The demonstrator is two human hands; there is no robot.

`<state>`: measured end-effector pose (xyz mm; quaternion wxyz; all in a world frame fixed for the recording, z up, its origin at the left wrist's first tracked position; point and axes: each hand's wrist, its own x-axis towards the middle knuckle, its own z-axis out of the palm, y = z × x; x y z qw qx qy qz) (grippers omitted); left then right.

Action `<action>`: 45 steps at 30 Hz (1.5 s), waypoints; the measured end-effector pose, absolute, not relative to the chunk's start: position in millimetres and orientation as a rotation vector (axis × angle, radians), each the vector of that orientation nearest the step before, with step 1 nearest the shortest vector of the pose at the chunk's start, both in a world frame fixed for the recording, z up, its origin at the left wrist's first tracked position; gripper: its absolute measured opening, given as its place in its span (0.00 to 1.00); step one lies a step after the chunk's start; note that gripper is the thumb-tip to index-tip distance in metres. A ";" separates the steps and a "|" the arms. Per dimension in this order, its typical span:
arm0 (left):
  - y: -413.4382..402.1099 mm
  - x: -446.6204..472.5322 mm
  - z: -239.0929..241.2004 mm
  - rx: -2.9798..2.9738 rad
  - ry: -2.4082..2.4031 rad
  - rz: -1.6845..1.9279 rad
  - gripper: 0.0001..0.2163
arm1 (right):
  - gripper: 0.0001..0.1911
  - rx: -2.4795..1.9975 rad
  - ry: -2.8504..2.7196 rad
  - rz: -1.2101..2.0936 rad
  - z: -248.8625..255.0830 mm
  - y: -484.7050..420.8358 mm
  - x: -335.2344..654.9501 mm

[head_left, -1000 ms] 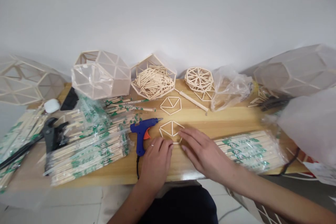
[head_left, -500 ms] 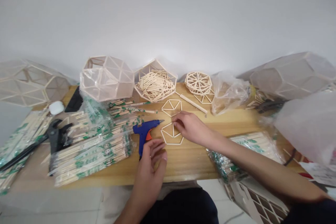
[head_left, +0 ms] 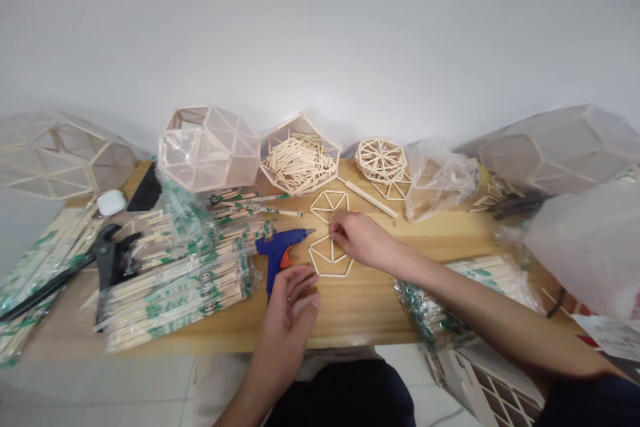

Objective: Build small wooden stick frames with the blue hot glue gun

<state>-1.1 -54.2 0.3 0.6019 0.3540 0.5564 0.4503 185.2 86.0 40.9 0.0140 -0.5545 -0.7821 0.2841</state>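
Observation:
My right hand [head_left: 361, 240] is pinched at the top of the nearer frame [head_left: 330, 274], a fan-like shape of short wooden sticks lying flat on the table. What sits between the fingertips is hidden. Just beyond lies a second, similar stick frame [head_left: 329, 193], partly behind that hand. My left hand [head_left: 290, 312] hovers near the table's front edge with curved, parted fingers and holds nothing. Close to its fingertips a blue glue gun [head_left: 278, 245] with an orange trigger lies on its side, nozzle pointing right toward the frames.
Along the wall stand a frame bowl full of cut sticks [head_left: 300, 160], a covered polyhedron [head_left: 210, 150] and stacked stick frames [head_left: 381, 160]. Wrapped chopsticks [head_left: 185, 300] and black cutters [head_left: 107, 260] lie at left. Another chopstick pack [head_left: 480, 277] lies under my right forearm.
The whole view has shifted slightly. Both hands keep nearly the same places relative to the glue gun and frames; my right fingertips stay at the nearer frame's top.

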 end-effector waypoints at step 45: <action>-39.6 -0.6 -1.3 0.815 1.236 1.071 0.26 | 0.09 -1.823 -2.071 1.162 45.1 63.0 234.8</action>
